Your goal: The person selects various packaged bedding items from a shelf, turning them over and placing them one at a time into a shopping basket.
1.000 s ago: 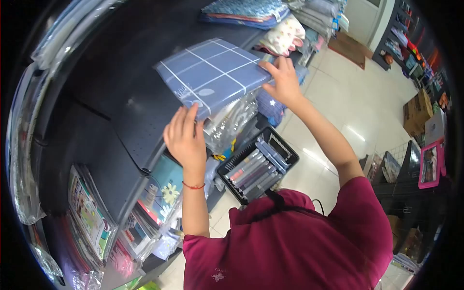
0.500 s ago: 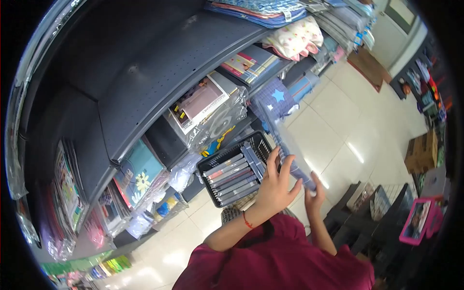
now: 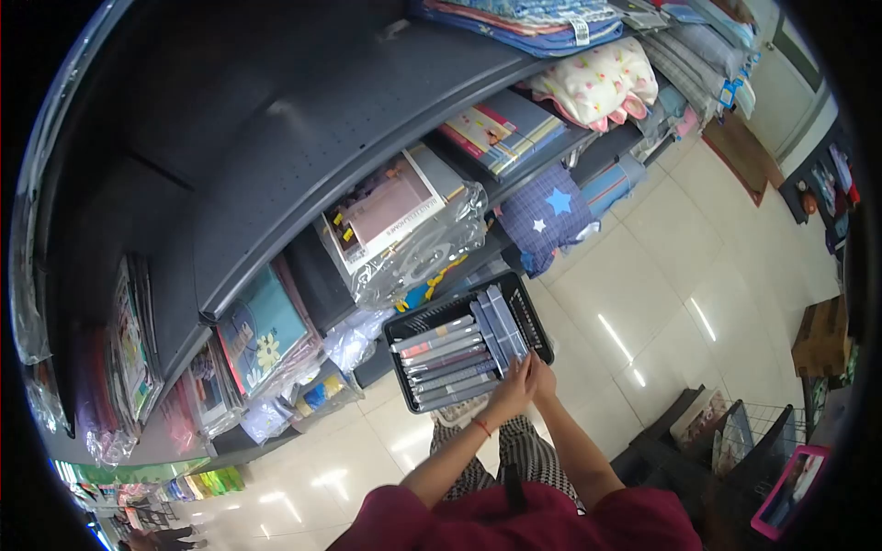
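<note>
A black plastic basket point(image 3: 397, 328) holds several slim plastic-wrapped packets point(image 3: 441, 358) in a row, grey with some pink and dark ones. Along the basket's right side lie blue-grey packets point(image 3: 503, 321), set at an angle across the row. My left hand point(image 3: 513, 387), with a red string at the wrist, has its fingers closed at the near end of a blue-grey packet. Right beside it, my right hand point(image 3: 542, 376) is closed on the same end. The two hands touch, and they hide that end and the fingertips.
Dark metal shelving point(image 3: 276, 129) curves along the left, holding packaged folders point(image 3: 262, 340) and a clear-wrapped box point(image 3: 395, 220). A blue star-patterned packet point(image 3: 547, 216) hangs past the shelf edge. At lower right stand a black rack point(image 3: 661, 427) and a pink-framed item point(image 3: 790, 491). Tiled floor point(image 3: 643, 275) lies between.
The long blue-grey packet, held up right of the basket before, is now down in the basket. Both hands have come together at its near end, and the view has shifted slightly.
</note>
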Available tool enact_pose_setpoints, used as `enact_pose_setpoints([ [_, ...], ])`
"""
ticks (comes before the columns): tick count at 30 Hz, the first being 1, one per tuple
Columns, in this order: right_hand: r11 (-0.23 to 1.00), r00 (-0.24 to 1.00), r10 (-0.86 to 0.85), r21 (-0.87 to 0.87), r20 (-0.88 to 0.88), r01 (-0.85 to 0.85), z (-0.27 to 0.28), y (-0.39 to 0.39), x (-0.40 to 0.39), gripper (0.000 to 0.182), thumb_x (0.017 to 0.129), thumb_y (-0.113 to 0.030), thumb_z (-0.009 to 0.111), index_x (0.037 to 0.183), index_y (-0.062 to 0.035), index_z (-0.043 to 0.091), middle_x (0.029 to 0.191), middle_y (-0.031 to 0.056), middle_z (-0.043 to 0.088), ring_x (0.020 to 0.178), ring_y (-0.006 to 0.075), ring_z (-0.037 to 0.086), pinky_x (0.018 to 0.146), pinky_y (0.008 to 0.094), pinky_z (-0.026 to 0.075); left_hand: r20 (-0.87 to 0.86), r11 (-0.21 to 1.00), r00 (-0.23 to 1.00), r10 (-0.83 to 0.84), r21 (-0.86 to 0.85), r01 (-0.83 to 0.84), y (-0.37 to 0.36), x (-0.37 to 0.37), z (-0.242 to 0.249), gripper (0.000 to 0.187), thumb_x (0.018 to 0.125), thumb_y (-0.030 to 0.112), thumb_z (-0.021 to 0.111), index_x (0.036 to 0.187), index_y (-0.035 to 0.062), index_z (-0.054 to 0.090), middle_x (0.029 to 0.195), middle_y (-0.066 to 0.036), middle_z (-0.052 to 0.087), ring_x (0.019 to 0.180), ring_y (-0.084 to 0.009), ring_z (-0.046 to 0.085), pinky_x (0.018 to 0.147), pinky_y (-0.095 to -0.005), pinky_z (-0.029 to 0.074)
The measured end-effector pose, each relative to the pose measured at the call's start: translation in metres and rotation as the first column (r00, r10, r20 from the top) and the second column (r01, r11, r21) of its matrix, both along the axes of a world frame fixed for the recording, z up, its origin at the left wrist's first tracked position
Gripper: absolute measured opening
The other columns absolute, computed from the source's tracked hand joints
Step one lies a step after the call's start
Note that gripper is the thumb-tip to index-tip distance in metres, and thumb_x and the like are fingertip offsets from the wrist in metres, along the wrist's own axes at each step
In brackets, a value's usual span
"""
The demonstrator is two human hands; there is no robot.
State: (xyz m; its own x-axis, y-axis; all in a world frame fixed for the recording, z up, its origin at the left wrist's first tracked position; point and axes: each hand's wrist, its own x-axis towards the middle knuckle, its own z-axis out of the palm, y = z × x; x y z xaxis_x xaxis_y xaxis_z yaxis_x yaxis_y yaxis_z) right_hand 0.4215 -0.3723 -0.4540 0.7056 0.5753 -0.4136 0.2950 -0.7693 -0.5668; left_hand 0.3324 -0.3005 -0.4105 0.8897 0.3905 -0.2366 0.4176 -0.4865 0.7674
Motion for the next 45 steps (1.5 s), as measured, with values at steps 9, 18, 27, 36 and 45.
enact_pose_setpoints([
  [9, 0.998, 0.983, 0.052, -0.011, -0.174, -0.054, -0.079, -0.006, 0.028, 0.035, 0.08, -0.014, 0.053, 0.114, -0.0067, 0.059, 0.105, 0.0245, 0.065, 0.098, 0.0407, 0.062, 0.083, 0.0459, 0.049, -0.063, 0.995, 0.996, 0.069, 0.071, -0.064, -0.004, -0.161, 0.016, 0.062, 0.089, 0.024, 0.055, 0.141, 0.0012, 0.031, 0.138, -0.034, 0.036, 0.119, -0.0485, 0.047, 0.099, -0.0483, 0.044],
  [18, 0.811, 0.766, -0.451, -0.569, -0.458, 0.137, -0.18, -0.239, -0.072, 0.027, 0.092, -0.024, 0.053, 0.093, -0.0013, 0.068, 0.069, 0.0086, 0.068, 0.056, 0.0239, 0.064, 0.052, 0.0383, 0.053, -0.537, 0.957, 0.808, 0.241, -0.008, -0.291, -0.006, -0.413, -0.076, 0.052, 0.084, 0.031, 0.059, 0.126, 0.0019, 0.05, 0.106, -0.028, 0.062, 0.104, -0.0406, 0.059, 0.09, -0.047, 0.048],
  [27, 0.284, -0.061, -0.776, -0.433, -0.628, 0.855, -0.069, -0.363, -0.167, 0.021, 0.088, -0.023, 0.056, 0.097, -0.0034, 0.057, 0.085, 0.0159, 0.057, 0.064, 0.0281, 0.059, 0.055, 0.0437, 0.05, -0.645, 0.917, 0.721, 0.252, -0.08, -0.391, 0.001, -0.469, -0.086, 0.047, 0.082, 0.029, 0.06, 0.122, 0.0038, 0.054, 0.098, -0.024, 0.066, 0.097, -0.0375, 0.063, 0.087, -0.0452, 0.05],
  [36, 0.062, -0.013, -0.488, -0.05, -0.873, 0.997, -0.041, -0.286, -0.07, 0.017, 0.089, -0.016, 0.051, 0.076, -0.0074, 0.057, 0.061, 0.0021, 0.048, 0.058, 0.0166, 0.049, 0.05, 0.0352, 0.041, -0.449, 0.965, 0.87, 0.201, -0.064, -0.256, 0.032, -0.42, -0.108, 0.045, 0.082, 0.028, 0.058, 0.12, 0.0047, 0.056, 0.096, -0.022, 0.067, 0.094, -0.0364, 0.064, 0.085, -0.0435, 0.051],
  [45, 0.866, 0.883, -0.443, 0.182, -0.154, 0.466, -0.001, -0.194, -0.059, 0.025, 0.088, -0.018, 0.049, 0.084, -0.002, 0.068, 0.076, 0.0106, 0.069, 0.066, 0.0245, 0.065, 0.061, 0.0379, 0.051, -0.336, 0.991, 0.938, 0.087, -0.067, -0.116, 0.017, -0.399, -0.151, 0.032, 0.083, 0.024, 0.056, 0.109, 0.0045, 0.06, 0.085, -0.017, 0.066, 0.088, -0.0322, 0.064, 0.087, -0.0408, 0.049],
])
